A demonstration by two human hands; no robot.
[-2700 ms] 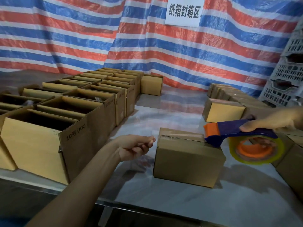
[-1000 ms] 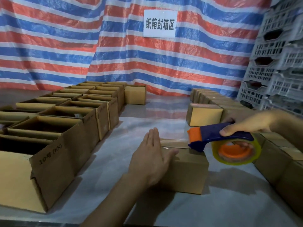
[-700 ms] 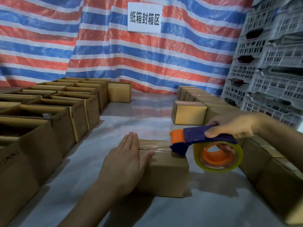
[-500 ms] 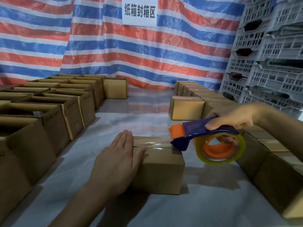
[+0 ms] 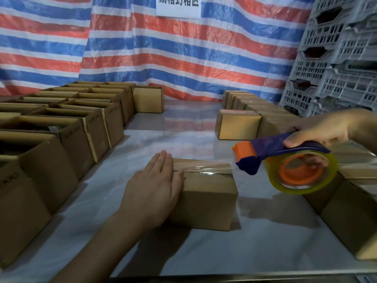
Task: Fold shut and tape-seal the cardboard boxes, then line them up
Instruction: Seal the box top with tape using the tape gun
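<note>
A small closed cardboard box [image 5: 206, 201] sits in the middle of the table. My left hand [image 5: 155, 188] lies flat with straight fingers over the box's left end, pressing it down. My right hand [image 5: 318, 129] grips the blue handle of a tape dispenser [image 5: 285, 160] with an orange head and a roll of clear tape. The dispenser's head hangs just off the box's right top edge. A strip of clear tape [image 5: 208, 169] runs along the top seam from my left hand to the dispenser.
Rows of open-topped boxes [image 5: 67, 127] fill the left side of the table. Closed boxes [image 5: 238, 124] line the right side back to the striped tarp. Grey plastic crates [image 5: 336, 64] are stacked at the far right. The table's front edge [image 5: 224, 276] is close below.
My left hand went from a loose fist beside the box to lying flat on its left end. The dispenser has drawn tape rightward, from the box top to past its right edge.
</note>
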